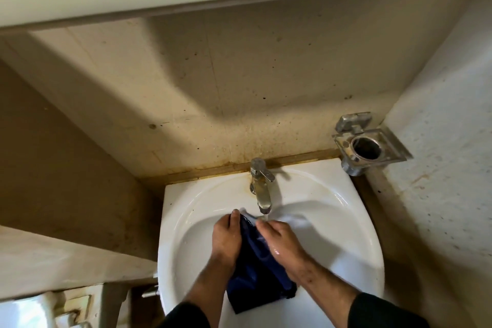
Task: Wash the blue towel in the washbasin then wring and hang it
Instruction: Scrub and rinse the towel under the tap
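Dark sleeves (186, 314) frame the bottom edge closest to us, one on each forearm, both reaching forward over a white washbasin (181, 221).

Starting at the far left, we see a pale ledge (66, 261) beside the basin, with part of a white fixture (24, 309) below it, too cropped to identify.

Moving right, our left hand (226, 239) grips one side of the blue towel (255, 269), fingers curled round the cloth. The towel is bunched between both hands inside the bowl, its dark lower end draped toward the basin's near rim. Its upper edge looks paler, possibly from water or blur.

Just above the hands stands a chrome tap (262, 186) at the back of the basin, its spout directly over the towel's top. Water seems to be running, though we cannot be certain.

Our right hand (279, 242) holds the towel's other side; its skin looks wet, and the grip is closed on the fabric.

Farther right, a metal wall holder (370, 144) with a round opening is fixed above the basin's corner, against a speckled wall (439, 168).
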